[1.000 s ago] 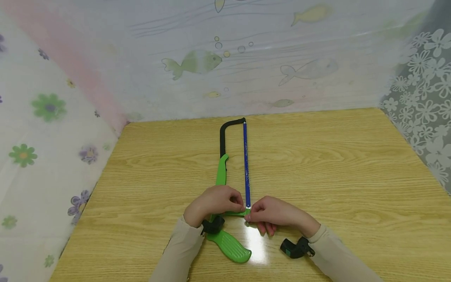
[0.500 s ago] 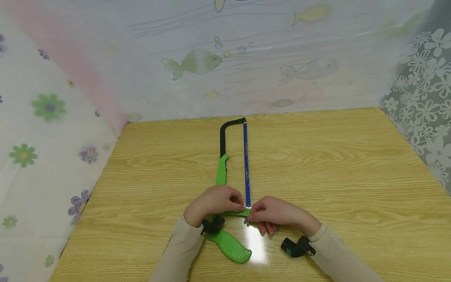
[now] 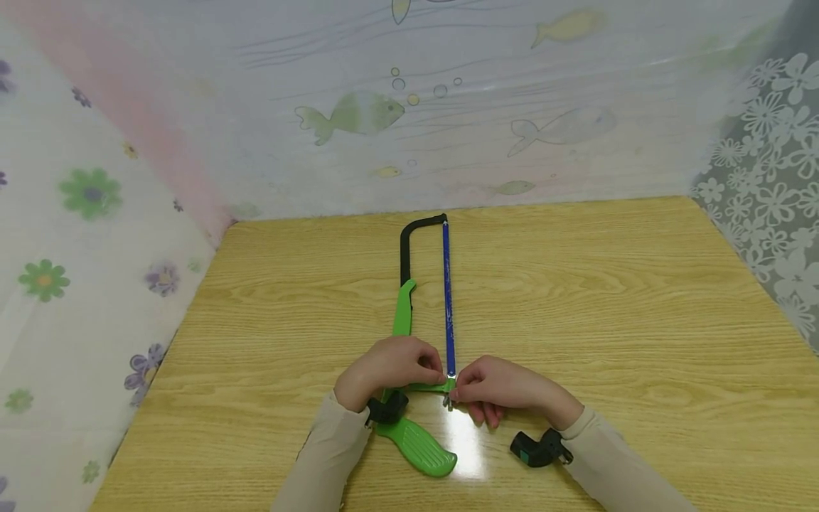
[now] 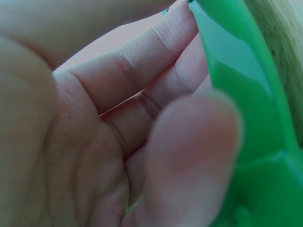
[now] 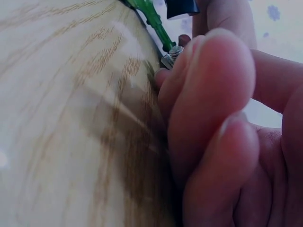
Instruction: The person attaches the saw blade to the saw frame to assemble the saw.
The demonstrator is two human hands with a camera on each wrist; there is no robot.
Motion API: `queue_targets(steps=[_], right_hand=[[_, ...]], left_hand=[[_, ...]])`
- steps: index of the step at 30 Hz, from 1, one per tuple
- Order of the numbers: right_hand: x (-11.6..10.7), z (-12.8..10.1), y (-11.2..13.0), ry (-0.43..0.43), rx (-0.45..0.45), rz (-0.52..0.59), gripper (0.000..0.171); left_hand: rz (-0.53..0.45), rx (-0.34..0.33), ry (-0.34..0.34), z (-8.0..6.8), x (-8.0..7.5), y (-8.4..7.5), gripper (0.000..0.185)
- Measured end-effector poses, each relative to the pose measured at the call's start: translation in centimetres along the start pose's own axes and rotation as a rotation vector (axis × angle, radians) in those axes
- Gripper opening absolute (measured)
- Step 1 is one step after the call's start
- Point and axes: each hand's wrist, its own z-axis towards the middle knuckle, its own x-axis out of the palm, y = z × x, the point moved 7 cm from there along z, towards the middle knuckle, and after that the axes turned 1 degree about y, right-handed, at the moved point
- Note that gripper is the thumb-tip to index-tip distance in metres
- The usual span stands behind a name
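Nothing moved; both hands [image 3: 448,384] pinching hacksaw [image 3: 422,320] on wooden table [image 3: 608,306], fish-print curtain [image 3: 448,107] behind

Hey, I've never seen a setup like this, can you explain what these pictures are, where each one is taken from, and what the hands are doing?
No machine here: a person works with two bare hands. The wide picture comes from a camera on the head, looking down at a wooden table. The two close-ups come from cameras strapped to the wrists. On the table lies a hacksaw with a green handle and a blue blade. The left hand grips the green frame near the blade's end; its wrist view shows fingers beside green plastic. The right hand pinches a small metal fitting at that end of the blade.
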Motion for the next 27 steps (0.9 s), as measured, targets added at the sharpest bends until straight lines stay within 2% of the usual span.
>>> queue_targets(steps=[14, 20, 27], right_hand=[[-0.24, 0.04, 0.16, 0.001, 0.011, -0.014, 0.035], [-0.55, -0.02, 0.05, -0.019, 0.011, -0.009, 0.033], [-0.24, 0.26, 0.18, 0.003, 0.006, 0.011, 0.037]], left_hand=[[-0.037, -0.008, 0.013, -0.02, 0.05, 0.13, 0.013], [-0.049, 0.007, 0.015, 0.18, -0.01, 0.07, 0.012], [-0.071, 0.02, 0.025, -0.15, -0.22, 0.14, 0.01]])
